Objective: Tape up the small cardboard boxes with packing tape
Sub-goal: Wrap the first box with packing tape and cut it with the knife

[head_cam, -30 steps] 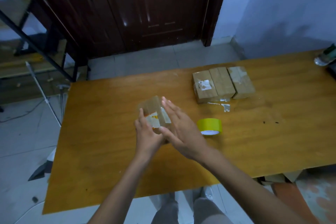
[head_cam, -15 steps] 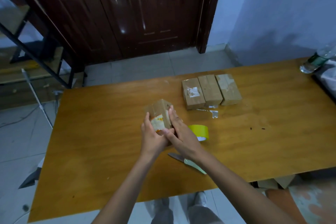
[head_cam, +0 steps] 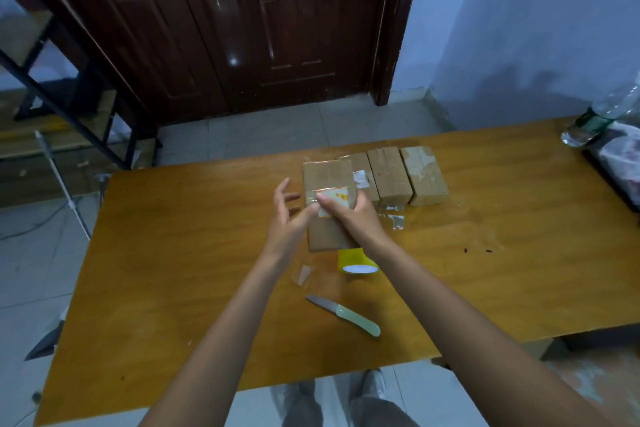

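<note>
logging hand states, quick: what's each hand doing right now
Left hand: open, fingers spread, holding nothing, beside the cardboard box.
Right hand: gripping the cardboard box, thumb across its taped label.

Illumination dim and cool, with a bluish cast on the pale painted wall (head_cam: 540, 28) at 1 o'clock. Small specular highlights on the dark glossy wooden door (head_cam: 242, 28) at 12 o'clock; a soft sheen on the orange-brown wooden tabletop (head_cam: 173, 253). Shadows weak and diffuse. Wide-angle distortion bends lines towards the frame edges. The clear plastic bottle (head_cam: 602, 114) at 2 o'clock is soft and smeared.
</note>
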